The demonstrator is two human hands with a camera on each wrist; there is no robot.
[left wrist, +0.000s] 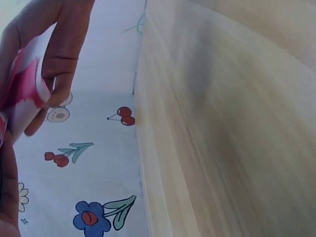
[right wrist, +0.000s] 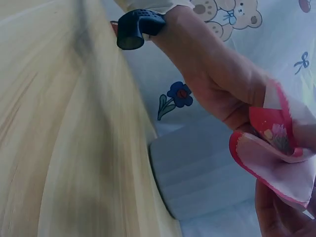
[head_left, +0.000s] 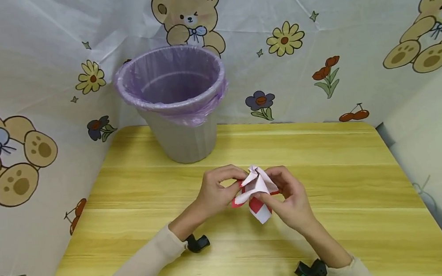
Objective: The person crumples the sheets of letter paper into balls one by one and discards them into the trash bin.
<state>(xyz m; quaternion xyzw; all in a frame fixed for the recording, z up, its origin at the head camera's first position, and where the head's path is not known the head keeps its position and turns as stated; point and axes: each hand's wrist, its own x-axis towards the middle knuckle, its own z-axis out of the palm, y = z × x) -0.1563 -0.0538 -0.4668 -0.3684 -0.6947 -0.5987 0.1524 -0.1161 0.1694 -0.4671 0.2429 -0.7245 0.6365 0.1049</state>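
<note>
Above the middle of the table, a folded piece of white and pink paper (head_left: 260,185) with red edges is held between both hands in the head view. Its top is creased into a twisted point, and a red and white flap hangs below. My left hand (head_left: 217,192) pinches its left side between thumb and fingers. From the right, my right hand (head_left: 293,201) grips the other side, thumb in front and fingers behind. In the right wrist view the paper (right wrist: 279,168) stands partly spread, with a printed flower pattern on a red patch inside.
A grey bin (head_left: 186,137) lined with a purple bag (head_left: 194,114) stands at the table's back left. Black wrist devices (head_left: 313,271) sit by both sleeves. A bear-print cloth (head_left: 240,3) hangs behind the wooden table (head_left: 353,187).
</note>
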